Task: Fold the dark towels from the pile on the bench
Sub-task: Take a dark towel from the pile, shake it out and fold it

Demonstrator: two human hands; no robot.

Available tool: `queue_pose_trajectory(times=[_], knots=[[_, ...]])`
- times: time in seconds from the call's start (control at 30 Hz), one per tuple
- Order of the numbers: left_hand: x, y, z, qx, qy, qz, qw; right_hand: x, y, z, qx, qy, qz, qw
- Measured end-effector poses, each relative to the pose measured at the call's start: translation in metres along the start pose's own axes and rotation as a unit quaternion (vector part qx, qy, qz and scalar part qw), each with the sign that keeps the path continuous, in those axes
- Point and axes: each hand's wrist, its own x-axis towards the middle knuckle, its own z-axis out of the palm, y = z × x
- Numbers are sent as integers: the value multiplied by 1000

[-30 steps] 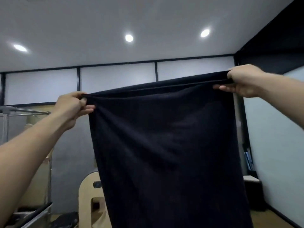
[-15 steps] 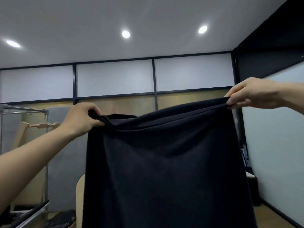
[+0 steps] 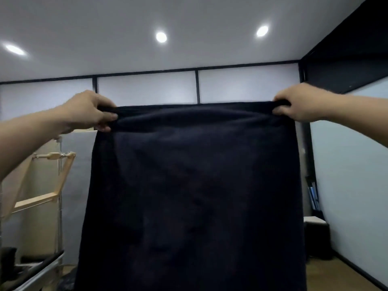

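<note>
A large dark towel [image 3: 193, 196] hangs spread out in front of me, filling the middle of the view and running off the bottom edge. My left hand [image 3: 88, 111] grips its top left corner, fingers curled over the hem. My right hand [image 3: 298, 105] grips the top right corner the same way. The top edge is stretched nearly level between both hands at about chest height. The bench and the towel pile are hidden behind the cloth.
A wooden and metal frame apparatus [image 3: 48, 181] stands at the left. A dark low cabinet [image 3: 317, 238] sits by the right wall. Frosted wall panels [image 3: 147, 91] run behind, with ceiling lights above.
The towel's top edge was tilted, higher on the right. Both hands have levelled it and pulled it wider and taut; the left corner slack is gone.
</note>
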Motion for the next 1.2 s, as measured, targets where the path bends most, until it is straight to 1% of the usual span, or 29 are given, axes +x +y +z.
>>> queue_pose_trajectory(times=[0.03, 0.1, 0.13, 0.17, 0.23, 0.3, 0.33, 0.37, 0.4, 0.43, 0.5, 0.53, 0.57, 0.6, 0.63, 0.67, 0.7, 0.73, 0.77, 0.8, 0.83, 0.9, 0.97, 1.0, 1.03, 1.07, 1.1, 1.13, 1.2], knots=[[7, 1, -2, 17, -1, -1, 1000, 5, 1, 3, -24, -5, 3, 1000], [19, 0, -2, 31, 32, -9, 999, 10, -1, 3, -33, 50, 24, 998], [20, -1, -1, 40, 35, -13, 998, 12, -3, 1, -25, 78, 28, 996], [19, -2, 2, 61, 20, -12, 998, 15, -6, 1, -15, 81, 27, 996], [12, -2, 5, 156, -43, -2, 987, 21, -8, 1, 4, 25, 11, 1000], [4, -7, 6, 270, -100, 8, 957, 16, -6, 4, -1, -47, -6, 999], [-1, -12, 4, 314, -110, 18, 943, 11, -4, 6, -11, -63, -18, 998], [-3, -20, 4, 327, -117, 32, 937, 6, -2, 4, -12, -63, -26, 998], [-3, -28, 4, 344, -119, 67, 929, 1, 1, 4, -1, -55, -28, 998], [-3, -34, 2, 326, -116, 78, 935, -5, 1, 2, 13, -58, -27, 998], [-5, -40, -8, 217, -123, 27, 968, -14, 8, -2, 33, -90, -17, 995], [-3, -48, -21, 171, -151, 28, 973, -18, 16, -5, 61, -101, -19, 993], [0, -56, -41, 151, -195, 67, 967, -23, 25, -8, 77, -109, -30, 991], [2, -70, -63, 124, -239, 67, 961, -27, 39, -12, 85, -116, -27, 989], [2, -85, -77, 109, -259, 75, 957, -31, 52, -15, 98, -122, -15, 988], [8, -93, -89, 92, -260, 85, 957, -30, 65, -18, 120, -96, -17, 988], [11, -92, -92, 72, -249, 90, 962, -25, 64, -23, 132, -68, -14, 989], [11, -79, -87, 43, -227, 78, 970, -19, 49, -29, 123, -52, -13, 991], [12, -64, -76, 13, -188, 54, 981, -9, 34, -29, 108, -41, -20, 993], [18, -53, -59, 15, -176, 40, 984, 2, 21, -23, 92, -55, -21, 994], [19, -45, -36, 34, -187, 31, 981, 10, 7, -13, 71, -74, -13, 995], [28, -49, 7, 117, -202, 16, 972, 27, -11, 30, 31, -114, 11, 993], [38, -80, 58, 204, -163, -35, 965, 47, -15, 89, 53, -142, 70, 986], [42, -95, 86, 217, -141, -70, 963, 55, -17, 116, 91, -155, 114, 977], [42, -108, 111, 204, -121, -97, 967, 62, -19, 137, 152, -157, 158, 963], [40, -116, 129, 164, -102, -113, 975, 66, -21, 151, 221, -152, 201, 942], [41, -125, 143, 98, -74, -121, 985, 68, -20, 159, 292, -136, 235, 917], [40, -132, 152, 25, -47, -130, 990, 69, -17, 161, 350, -112, 254, 895], [39, -135, 157, -99, 3, -126, 987, 72, -7, 158, 414, -49, 263, 870]])
